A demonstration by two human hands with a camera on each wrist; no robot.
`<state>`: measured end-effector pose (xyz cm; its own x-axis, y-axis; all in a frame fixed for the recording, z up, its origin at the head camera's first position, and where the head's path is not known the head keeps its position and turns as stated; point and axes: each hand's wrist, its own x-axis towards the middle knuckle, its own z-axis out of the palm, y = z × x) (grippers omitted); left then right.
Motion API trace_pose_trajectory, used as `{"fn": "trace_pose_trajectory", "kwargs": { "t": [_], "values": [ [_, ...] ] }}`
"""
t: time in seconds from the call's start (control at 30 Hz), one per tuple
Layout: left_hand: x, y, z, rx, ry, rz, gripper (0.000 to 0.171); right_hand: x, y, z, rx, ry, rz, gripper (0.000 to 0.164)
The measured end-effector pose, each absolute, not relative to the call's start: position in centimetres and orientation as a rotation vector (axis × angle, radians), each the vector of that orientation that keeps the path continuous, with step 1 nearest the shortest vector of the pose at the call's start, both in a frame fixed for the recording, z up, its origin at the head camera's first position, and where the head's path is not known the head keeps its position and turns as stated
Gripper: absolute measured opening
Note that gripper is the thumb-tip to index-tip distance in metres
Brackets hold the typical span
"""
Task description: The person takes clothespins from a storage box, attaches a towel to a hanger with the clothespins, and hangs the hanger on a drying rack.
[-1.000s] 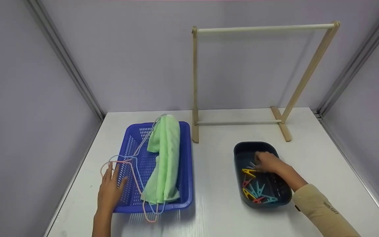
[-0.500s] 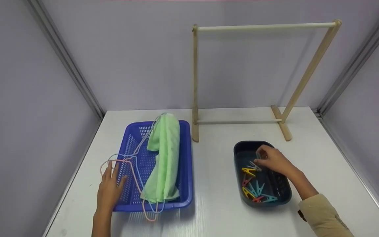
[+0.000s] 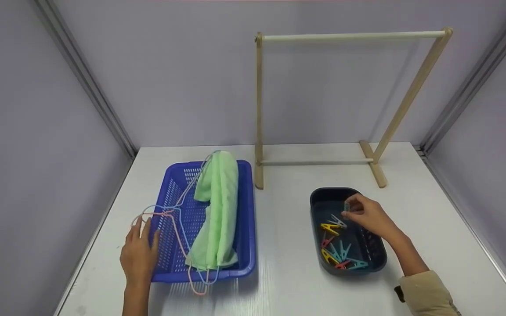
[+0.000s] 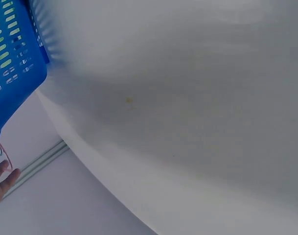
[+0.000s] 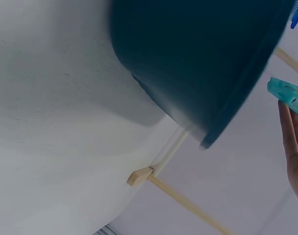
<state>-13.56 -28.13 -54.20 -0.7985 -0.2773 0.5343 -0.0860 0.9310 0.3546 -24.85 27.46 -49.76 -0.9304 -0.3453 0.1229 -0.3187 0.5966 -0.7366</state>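
My right hand (image 3: 370, 218) pinches a teal clothespin (image 5: 286, 91) between thumb and fingertips, above the dark bin (image 3: 315, 206). Inside that bin lie several yellow, red, teal and grey clothespins (image 3: 344, 251). At the left rim of the blue basket (image 3: 247, 228), my left hand (image 3: 139, 254) has its fingers extended, the tips close to the hooks of a pink hanger (image 3: 178, 232) and a blue hanger (image 3: 183, 230). A light green cloth (image 3: 222, 210) is draped over the hangers, which lie across the basket.
Behind the bin stands a wooden rack with a white top bar (image 3: 354, 37) and angled feet (image 3: 372, 164). Both containers sit on a white table (image 3: 283, 245), enclosed by grey walls (image 3: 191, 79) at the back and sides.
My right hand has risen from among the clothespins with one teal clothespin in its fingers. My left hand has shifted slightly left, away from the basket.
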Motion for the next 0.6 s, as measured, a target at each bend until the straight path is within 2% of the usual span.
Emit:
{"fn": "trace_pose_trajectory", "kwargs": {
  "t": [0.13, 0.3, 0.43, 0.6],
  "values": [
    [-12.7, -27.0, -53.6, 0.332, -2.270, -0.411, 0.030, -24.7, 27.5, -49.8, -0.562, 2.769, -1.280, 0.035],
    [-11.4, -24.1, -51.9, 0.486, -2.332, -0.529, 0.015, -24.6, 27.5, -49.8, -0.563, 2.761, -1.278, 0.037],
    [-10.6, -21.9, -50.9, 0.545, -2.507, -0.564, 0.019, -24.6, 27.4, -50.0, -0.582, 2.777, -1.264, 0.036],
    [-10.2, -20.3, -50.6, 0.459, -2.670, -0.571, 0.030, -24.5, 27.1, -50.1, -0.602, 2.780, -1.267, 0.033]
  ]
}}
